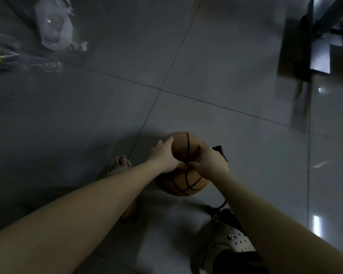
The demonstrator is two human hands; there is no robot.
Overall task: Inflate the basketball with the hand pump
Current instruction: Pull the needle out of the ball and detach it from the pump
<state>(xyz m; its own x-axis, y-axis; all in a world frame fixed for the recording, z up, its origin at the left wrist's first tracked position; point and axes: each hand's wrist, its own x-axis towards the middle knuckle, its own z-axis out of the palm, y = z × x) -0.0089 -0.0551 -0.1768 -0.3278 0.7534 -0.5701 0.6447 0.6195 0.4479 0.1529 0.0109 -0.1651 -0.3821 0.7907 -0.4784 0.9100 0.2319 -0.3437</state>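
Two hands, left hand [162, 155] and right hand [208, 161], are clasping the basketball [183, 182] near the floor [216, 62], fingers curled round opposite sides, likely the best hold on this light, grippy ball.

Glossy grey tiled floor [206, 56] carries a white plastic bag [53, 26] and a cardboard box [293, 52].
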